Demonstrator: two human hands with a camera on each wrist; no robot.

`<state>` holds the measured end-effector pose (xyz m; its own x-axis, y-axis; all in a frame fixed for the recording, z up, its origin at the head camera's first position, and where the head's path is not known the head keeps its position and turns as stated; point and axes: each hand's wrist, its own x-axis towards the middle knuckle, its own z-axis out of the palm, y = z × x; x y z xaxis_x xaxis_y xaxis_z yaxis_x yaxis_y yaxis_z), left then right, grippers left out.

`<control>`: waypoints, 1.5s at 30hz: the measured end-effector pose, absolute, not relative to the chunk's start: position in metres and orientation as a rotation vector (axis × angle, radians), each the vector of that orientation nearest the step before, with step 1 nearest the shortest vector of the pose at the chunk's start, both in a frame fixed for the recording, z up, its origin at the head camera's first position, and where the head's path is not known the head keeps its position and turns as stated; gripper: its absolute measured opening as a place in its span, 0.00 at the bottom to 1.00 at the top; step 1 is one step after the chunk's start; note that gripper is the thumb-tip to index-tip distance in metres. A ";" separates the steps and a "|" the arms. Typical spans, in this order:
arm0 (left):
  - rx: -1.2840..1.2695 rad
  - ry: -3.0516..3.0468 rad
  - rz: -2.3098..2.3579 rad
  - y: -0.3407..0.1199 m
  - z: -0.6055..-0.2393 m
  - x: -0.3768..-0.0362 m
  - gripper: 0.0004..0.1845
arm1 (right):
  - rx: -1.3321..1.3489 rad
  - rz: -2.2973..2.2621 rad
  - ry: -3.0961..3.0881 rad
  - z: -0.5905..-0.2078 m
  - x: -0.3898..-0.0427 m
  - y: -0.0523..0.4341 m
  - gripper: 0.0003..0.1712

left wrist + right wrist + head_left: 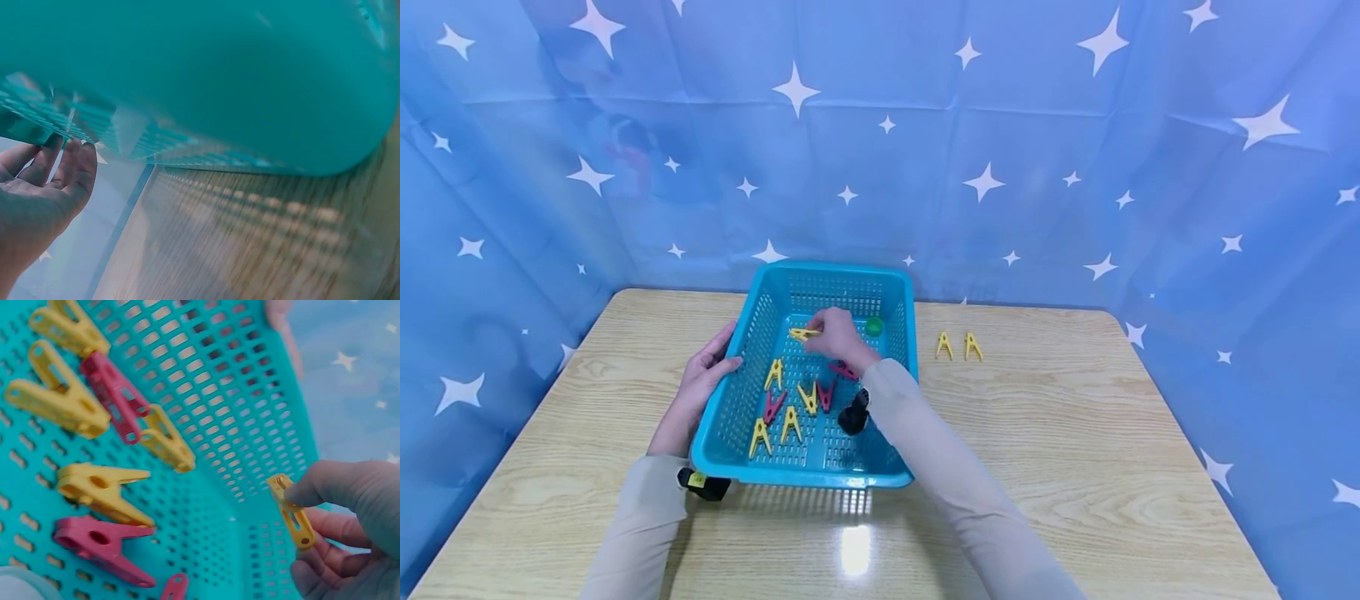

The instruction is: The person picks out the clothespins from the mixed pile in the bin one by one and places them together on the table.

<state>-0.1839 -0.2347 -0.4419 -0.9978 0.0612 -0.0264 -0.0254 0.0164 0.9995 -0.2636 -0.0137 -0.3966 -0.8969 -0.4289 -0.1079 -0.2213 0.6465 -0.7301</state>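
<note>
Your right hand (838, 337) pinches a yellow clothespin (803, 334) over the far part of the teal basket (752, 321), above the loose pegs inside. Your left hand (700, 379) rests with relaxed fingers against the basket's left wall.

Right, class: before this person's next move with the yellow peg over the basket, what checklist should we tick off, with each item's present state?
1. Peg held firmly: the right hand pinches the yellow peg between thumb and fingers. Ok.
2. Basket steadied: the left hand rests on the side wall of the blue basket. Ok.
3. Basket flat on the table: the head view suggests so, but the left wrist view is blurred. Cannot tell.
4. Way out of the basket free: nothing stands above the rim near the hand. Ok.
5. Room beside the two yellow pegs on the table: bare wood around them. Ok.
</note>
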 end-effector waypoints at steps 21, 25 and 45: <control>0.032 2.180 2.180 -0.234 -0.443 -0.183 0.32 | -0.533 -1.141 2.729 -0.365 -0.254 0.021 0.18; 0.037 2.185 2.180 -0.235 -0.444 -0.184 0.32 | -0.514 -1.162 2.752 -0.358 -0.251 0.030 0.17; 0.044 2.166 2.198 -0.234 -0.445 -0.184 0.33 | -0.480 -1.249 2.882 -0.339 -0.248 0.100 0.16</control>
